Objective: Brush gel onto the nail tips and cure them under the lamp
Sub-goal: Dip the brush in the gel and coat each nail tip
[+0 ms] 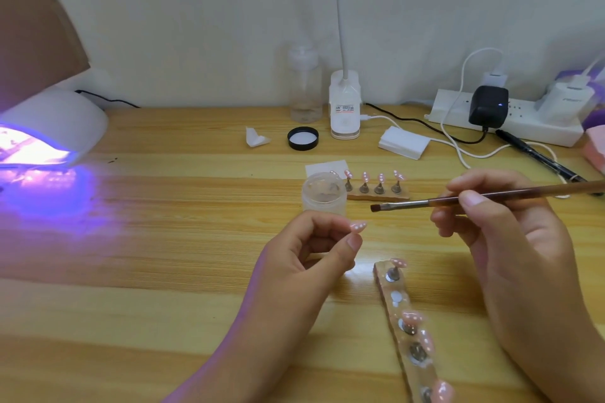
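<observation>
Left hand [311, 255] pinches nail tip [357, 226]; right hand [504, 229] grips brush [409, 204].

The left hand [314, 249] pinches a nail tip [358, 226] between thumb and forefinger, above the table [163, 271]. Just right of that pinch hangs the bristle end of the brush [458, 201]. Its handle runs further right through the fingers of the right hand [504, 232]. Directly behind the pinch stands the jar [322, 193], with a small stand [376, 195] of four tips just beside it on its right. In front of the pinch and to its right, a long holder strip [406, 330] lies on the table and carries more tips. Far left of the pinch sits the curing lamp [49, 127]. Well behind the pinch lie the jar lid [302, 138], a bottle [305, 88], a stack of pads [404, 142] and, further right, a power strip [504, 121].
</observation>
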Demonstrator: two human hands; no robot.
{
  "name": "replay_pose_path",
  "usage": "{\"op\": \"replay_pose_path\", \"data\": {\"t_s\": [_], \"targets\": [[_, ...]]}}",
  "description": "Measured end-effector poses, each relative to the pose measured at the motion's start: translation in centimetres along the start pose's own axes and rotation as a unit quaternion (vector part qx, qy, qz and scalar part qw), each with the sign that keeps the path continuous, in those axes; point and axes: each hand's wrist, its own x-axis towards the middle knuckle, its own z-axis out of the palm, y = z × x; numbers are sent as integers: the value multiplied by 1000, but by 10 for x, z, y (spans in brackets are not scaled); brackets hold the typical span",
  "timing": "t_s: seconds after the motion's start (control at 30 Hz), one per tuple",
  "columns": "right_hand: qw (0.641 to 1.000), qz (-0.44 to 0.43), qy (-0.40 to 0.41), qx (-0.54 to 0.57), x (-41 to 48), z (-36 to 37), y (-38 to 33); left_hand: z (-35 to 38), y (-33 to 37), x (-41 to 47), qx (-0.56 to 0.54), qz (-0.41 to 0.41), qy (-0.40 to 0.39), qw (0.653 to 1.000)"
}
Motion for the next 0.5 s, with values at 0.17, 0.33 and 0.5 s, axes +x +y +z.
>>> {"op": "replay_pose_path", "data": {"t_s": [0.17,0.33,0.5], "targets": [[999,-30,-16,-2,-4,0,-1,0,1,0,2,11,-5,1000],[999,-40,-24,-2,-5,2,-1,0,1,1,5,20,-9,1000],[999,-33,-40,-3,-5,2,-2,0,-1,1,7,22,-2,1000]]}}
